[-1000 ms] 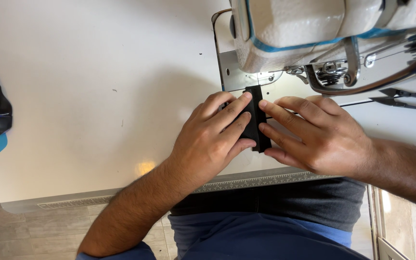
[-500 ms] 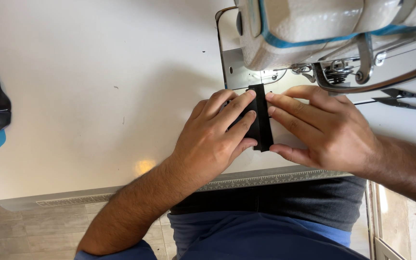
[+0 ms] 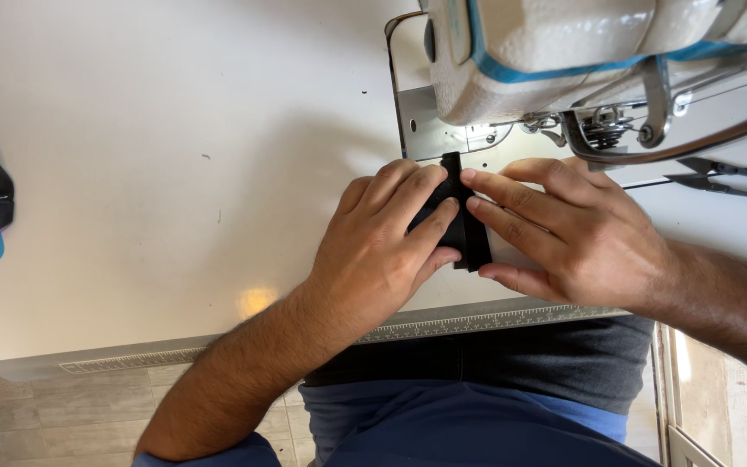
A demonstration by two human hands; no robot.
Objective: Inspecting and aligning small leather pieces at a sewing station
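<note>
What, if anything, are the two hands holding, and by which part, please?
Both hands press a narrow black fabric strip flat on the sewing machine bed: left hand on its left edge, right hand on its right.

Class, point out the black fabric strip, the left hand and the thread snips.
black fabric strip (image 3: 467,232), head view, its lower half.
left hand (image 3: 373,259), head view, back of hand.
thread snips (image 3: 724,177), head view, blades.
</note>
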